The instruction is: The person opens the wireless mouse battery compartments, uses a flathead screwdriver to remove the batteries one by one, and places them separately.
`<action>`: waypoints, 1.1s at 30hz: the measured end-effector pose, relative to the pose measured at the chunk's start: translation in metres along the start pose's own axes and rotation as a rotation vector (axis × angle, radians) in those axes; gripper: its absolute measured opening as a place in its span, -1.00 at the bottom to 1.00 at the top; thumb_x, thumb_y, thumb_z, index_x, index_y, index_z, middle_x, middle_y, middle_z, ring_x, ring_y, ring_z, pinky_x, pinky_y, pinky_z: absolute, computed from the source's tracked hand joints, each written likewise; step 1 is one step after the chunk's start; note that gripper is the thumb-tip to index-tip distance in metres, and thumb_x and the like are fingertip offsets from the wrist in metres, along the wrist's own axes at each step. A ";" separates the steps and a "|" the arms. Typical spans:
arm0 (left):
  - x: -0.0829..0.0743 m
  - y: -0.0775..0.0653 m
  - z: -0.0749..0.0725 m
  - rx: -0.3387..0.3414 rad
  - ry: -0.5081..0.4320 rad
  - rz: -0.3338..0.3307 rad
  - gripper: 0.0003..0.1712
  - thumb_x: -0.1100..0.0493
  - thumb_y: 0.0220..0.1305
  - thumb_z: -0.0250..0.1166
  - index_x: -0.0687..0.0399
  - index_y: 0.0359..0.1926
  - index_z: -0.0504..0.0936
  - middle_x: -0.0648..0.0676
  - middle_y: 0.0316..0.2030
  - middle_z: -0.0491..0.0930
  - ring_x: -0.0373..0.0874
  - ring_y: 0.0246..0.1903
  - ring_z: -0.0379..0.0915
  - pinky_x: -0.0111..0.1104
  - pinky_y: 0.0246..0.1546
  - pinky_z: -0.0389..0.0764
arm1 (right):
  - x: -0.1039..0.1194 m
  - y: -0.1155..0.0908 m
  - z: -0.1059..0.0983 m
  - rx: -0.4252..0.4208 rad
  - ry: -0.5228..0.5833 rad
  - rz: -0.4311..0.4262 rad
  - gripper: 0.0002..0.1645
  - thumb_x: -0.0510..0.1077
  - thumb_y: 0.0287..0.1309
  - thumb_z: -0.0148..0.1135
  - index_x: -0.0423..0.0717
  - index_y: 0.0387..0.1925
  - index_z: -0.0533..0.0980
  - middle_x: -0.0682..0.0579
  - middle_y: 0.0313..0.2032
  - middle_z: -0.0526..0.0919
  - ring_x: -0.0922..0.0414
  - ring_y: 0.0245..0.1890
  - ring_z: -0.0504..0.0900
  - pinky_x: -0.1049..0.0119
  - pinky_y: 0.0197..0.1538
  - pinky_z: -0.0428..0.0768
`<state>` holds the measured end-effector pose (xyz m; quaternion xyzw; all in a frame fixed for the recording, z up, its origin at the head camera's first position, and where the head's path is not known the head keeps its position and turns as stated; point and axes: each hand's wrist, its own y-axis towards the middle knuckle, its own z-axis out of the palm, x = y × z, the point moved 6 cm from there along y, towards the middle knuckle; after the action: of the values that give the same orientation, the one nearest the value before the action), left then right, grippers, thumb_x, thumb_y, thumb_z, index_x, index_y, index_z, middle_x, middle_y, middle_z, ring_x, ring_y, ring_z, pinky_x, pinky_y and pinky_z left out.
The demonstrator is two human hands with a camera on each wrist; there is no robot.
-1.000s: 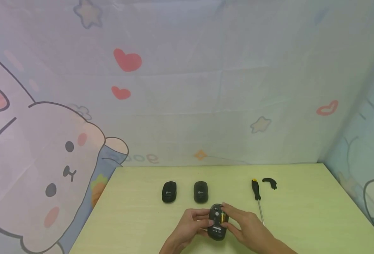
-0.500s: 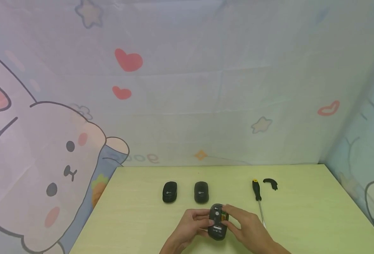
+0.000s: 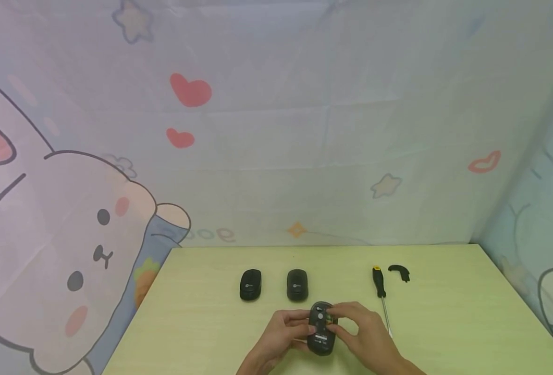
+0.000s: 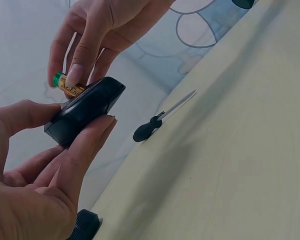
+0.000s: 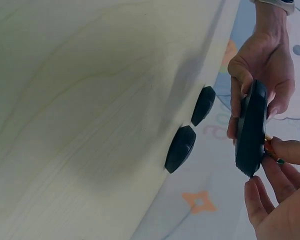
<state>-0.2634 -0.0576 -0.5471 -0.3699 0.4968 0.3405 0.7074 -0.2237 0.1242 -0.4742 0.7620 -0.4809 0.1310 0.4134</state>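
My left hand [image 3: 276,336] grips a black computer mouse [image 3: 320,341] with its underside up, thumb on the underside and fingers beneath. A battery [image 4: 65,85], green at one end and gold along its body, pokes up at a tilt from the mouse's underside in the left wrist view. My right hand [image 3: 370,336] pinches that battery between thumb and fingers. In the right wrist view the mouse [image 5: 251,130] is seen edge-on, and most of the battery is hidden behind fingers.
Two more black mice, one on the left [image 3: 250,284] and one nearer the middle [image 3: 297,285], stand on the pale table [image 3: 192,312]. To the right lie a screwdriver [image 3: 378,281] with a black and yellow handle and a curved black plastic piece [image 3: 400,272].
The right hand's fingers have curled in closer around the battery, and the battery, at first lying flat in the mouse, shows less in the head view. The left hand holds still.
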 end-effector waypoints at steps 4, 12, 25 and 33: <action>0.001 0.000 0.000 0.001 -0.007 -0.008 -0.45 0.30 0.31 0.37 0.33 0.31 0.58 0.29 0.04 0.79 -0.22 -0.23 0.81 -0.53 -0.42 0.78 | -0.007 0.002 0.001 0.052 0.067 0.120 -0.64 -0.11 0.05 0.63 0.25 -0.12 0.71 0.37 -0.16 0.78 0.30 -0.10 0.76 0.25 0.06 0.79; 0.002 0.000 0.000 0.013 0.000 -0.014 -0.46 0.31 0.32 0.35 0.30 0.32 0.58 0.30 0.05 0.78 -0.17 -0.17 0.81 -0.50 -0.40 0.79 | -0.022 0.002 0.001 0.125 0.227 0.323 -0.67 0.04 0.06 0.61 0.22 -0.10 0.74 0.28 -0.13 0.82 0.28 -0.07 0.77 0.23 0.08 0.76; 0.003 -0.001 -0.001 0.017 0.016 -0.032 -0.46 0.30 0.32 0.36 0.28 0.32 0.59 0.30 0.06 0.77 -0.15 -0.15 0.81 -0.49 -0.37 0.80 | -0.031 0.008 -0.009 0.185 0.543 0.439 -0.53 -0.02 0.16 0.56 -0.15 0.05 0.68 -0.12 -0.03 0.83 0.27 -0.11 0.82 0.48 -0.01 0.79; 0.004 0.000 -0.001 0.014 0.007 -0.029 -0.45 0.31 0.30 0.37 0.31 0.31 0.59 0.28 0.03 0.79 -0.18 -0.20 0.81 -0.49 -0.40 0.80 | -0.042 0.006 -0.021 0.195 0.687 0.517 -0.46 -0.08 0.17 0.56 -0.25 0.12 0.64 0.00 -0.09 0.84 0.12 -0.12 0.85 0.28 0.06 0.84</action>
<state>-0.2623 -0.0581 -0.5511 -0.3734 0.4963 0.3252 0.7131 -0.2456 0.1649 -0.4827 0.5644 -0.4756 0.5206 0.4292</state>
